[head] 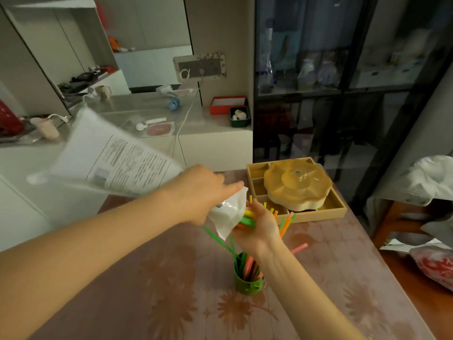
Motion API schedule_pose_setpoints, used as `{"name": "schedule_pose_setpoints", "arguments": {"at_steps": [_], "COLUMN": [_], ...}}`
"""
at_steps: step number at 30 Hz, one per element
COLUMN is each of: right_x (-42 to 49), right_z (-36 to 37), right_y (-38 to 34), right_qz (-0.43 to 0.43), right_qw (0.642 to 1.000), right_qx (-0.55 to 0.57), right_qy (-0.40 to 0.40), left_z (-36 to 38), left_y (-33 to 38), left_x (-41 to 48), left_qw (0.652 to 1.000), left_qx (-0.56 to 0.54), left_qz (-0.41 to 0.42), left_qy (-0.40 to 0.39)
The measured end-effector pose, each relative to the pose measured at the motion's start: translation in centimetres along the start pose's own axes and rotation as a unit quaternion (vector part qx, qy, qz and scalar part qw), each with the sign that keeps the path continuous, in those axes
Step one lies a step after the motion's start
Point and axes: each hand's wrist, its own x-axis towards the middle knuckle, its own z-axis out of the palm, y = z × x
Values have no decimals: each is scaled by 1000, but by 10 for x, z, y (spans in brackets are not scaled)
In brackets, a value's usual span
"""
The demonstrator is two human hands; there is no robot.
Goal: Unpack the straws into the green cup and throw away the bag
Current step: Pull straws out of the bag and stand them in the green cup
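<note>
My left hand (pixel 198 192) grips a large clear plastic bag (pixel 105 155) with a printed label, held up and stretched to the left above the table. The bag's open end hangs down beside my right hand (pixel 257 224). That hand clutches a bundle of coloured straws (pixel 247 217) in green, yellow and orange, just above the green cup (pixel 247 282). The cup stands on the table and holds several green, pink and orange straws. One pink straw (pixel 299 248) pokes out to the right, past my right wrist.
A wooden tray with a flower-shaped lid (pixel 297 186) sits at the table's far edge, just behind my hands. A dark glass cabinet (pixel 343 69) stands behind it. White counters (pixel 147 114) with small items lie to the left. Bags and cloth lie at the right edge.
</note>
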Motion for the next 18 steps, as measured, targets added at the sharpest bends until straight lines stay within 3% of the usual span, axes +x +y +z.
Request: {"name": "schedule_pose_setpoints", "arguments": {"at_steps": [3, 8, 12, 18], "right_x": [-4, -15, -15, -11], "right_z": [-6, -21, -21, -15], "right_y": [-6, -9, 8, 10], "right_qz": [-60, -104, -101, -195], "right_qw": [998, 977, 951, 946], "right_qx": [-35, -167, -272, -254], "right_qy": [-7, -83, -109, -47], "left_z": [17, 51, 66, 73], "left_y": [6, 21, 36, 49], "left_x": [-13, -28, -27, -33], "left_qw": [987, 901, 834, 692], "left_qx": [-134, -378, -515, -696], "left_qz": [-83, -202, -182, -185], "left_qy": [10, 74, 81, 50]}}
